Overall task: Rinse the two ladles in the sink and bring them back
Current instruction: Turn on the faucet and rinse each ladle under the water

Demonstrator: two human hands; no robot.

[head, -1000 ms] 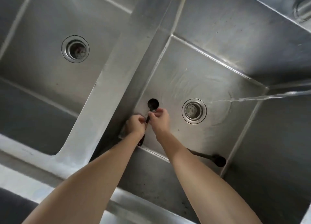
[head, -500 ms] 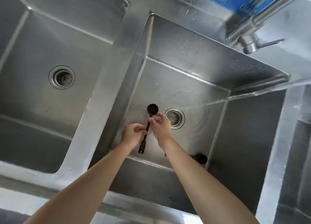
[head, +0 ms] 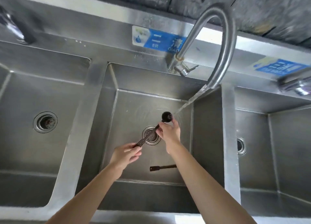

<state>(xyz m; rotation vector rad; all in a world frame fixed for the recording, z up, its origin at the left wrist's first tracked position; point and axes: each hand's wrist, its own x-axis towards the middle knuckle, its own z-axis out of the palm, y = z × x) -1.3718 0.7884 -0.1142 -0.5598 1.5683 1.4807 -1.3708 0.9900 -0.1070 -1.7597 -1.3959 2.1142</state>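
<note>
A small black ladle (head: 167, 117) is held over the middle sink basin (head: 207, 139), its bowl at the foot of the water stream. My left hand (head: 125, 155) grips the end of its handle. My right hand (head: 169, 133) holds the handle just below the bowl, fingers touching the bowl. The second black ladle (head: 162, 167) lies on the basin floor near the front; only its handle shows, the bowl is hidden behind my right forearm.
A curved steel faucet (head: 225, 44) pours water (head: 190, 102) diagonally into the middle basin, over the drain (head: 151, 136). Another basin lies on the left (head: 25, 148) and one on the right (head: 277, 148). Blue labels (head: 158, 39) sit on the backsplash.
The ladle has been lifted and turned so its bowl meets the water stream. My hands have spread apart along the handle. The view has tilted up, showing the faucet.
</note>
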